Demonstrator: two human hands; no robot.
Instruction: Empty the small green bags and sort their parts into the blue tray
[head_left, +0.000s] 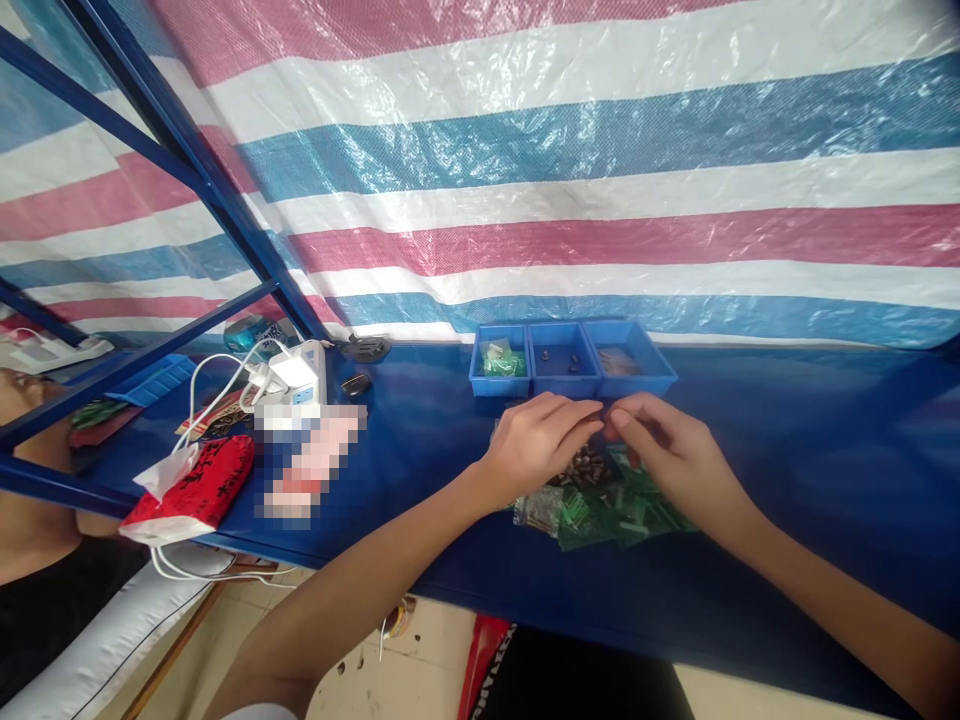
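Note:
Both hands meet just in front of the blue bins, fingertips almost touching. My left hand is closed in a pinch, and what sits between its fingers is too small to make out. My right hand is pinched too, thumb against the bent fingers, with its contents hidden. Below them lies a pile of small dark and brownish metal-looking parts. Nearer me are green plastic packets and a clear packet of small parts. The left blue bin contains green and clear packets; the middle bin has a few small dark pieces.
The right bin holds something clear. To the left are a white power strip with cables, a red tissue pack, and a dark oval object. A blue metal frame divides off another person. Striped sheeting hangs behind.

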